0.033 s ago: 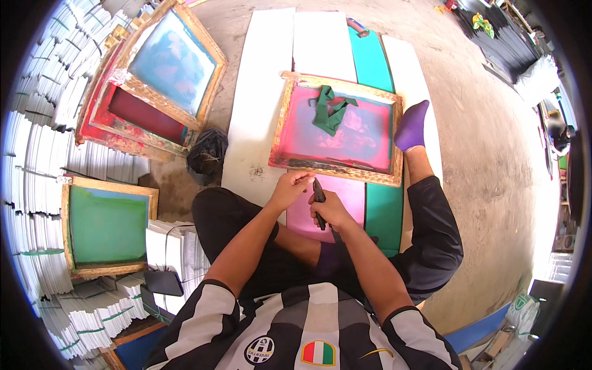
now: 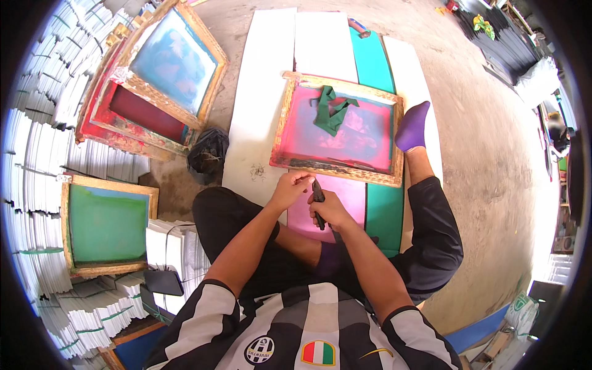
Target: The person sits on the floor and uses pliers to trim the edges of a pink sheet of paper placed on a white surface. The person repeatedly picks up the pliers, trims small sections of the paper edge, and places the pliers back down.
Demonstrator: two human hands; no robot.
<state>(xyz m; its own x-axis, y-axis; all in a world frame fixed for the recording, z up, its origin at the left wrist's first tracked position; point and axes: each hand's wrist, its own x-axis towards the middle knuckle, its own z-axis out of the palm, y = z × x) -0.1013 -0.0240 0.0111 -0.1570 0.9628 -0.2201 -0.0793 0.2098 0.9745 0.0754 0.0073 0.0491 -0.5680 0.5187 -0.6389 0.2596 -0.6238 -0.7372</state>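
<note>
My right hand point(image 2: 329, 209) is wrapped round a slim black hand tool point(image 2: 319, 203), whose exact kind I cannot make out. Its tip points away from me, toward the fingers of my left hand point(image 2: 292, 188). Those fingers are pinched together beside the tip; anything between them is too small to see. Just beyond both hands lies a wooden screen-printing frame point(image 2: 336, 174) with pink and blue mesh. A crumpled strip of dark green cloth point(image 2: 330, 112) rests on the mesh. Under my hands are pink point(image 2: 311, 216) and green point(image 2: 383, 213) sheets.
White sheets point(image 2: 262, 74) and a turquoise sheet point(image 2: 373, 58) stretch out ahead. Leftward lean more screen frames point(image 2: 213, 92), near a black plastic bag point(image 2: 207, 154) and a green-meshed frame point(image 2: 108, 225). Bundled white stacks point(image 2: 31, 185) line the left side. My socked foot point(image 2: 412, 126) touches the frame's right edge.
</note>
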